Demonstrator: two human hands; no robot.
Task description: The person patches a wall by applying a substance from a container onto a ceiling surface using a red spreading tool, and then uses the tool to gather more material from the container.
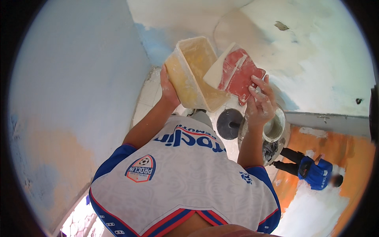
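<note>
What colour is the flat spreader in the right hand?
The flat spreader is red, with off-white along one side and whitish smears; the head view shows it best.

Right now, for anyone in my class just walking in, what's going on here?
A person holds a yellowish rectangular tub in the left hand and a red-and-cream spreader in the right hand. The spreader overlaps the tub's opening in this view; whether they touch is unclear. Pale residue marks both. Below the right hand is a pale round container; at the picture's right, a co-worker in blue appears by a patchy orange wall.
</note>
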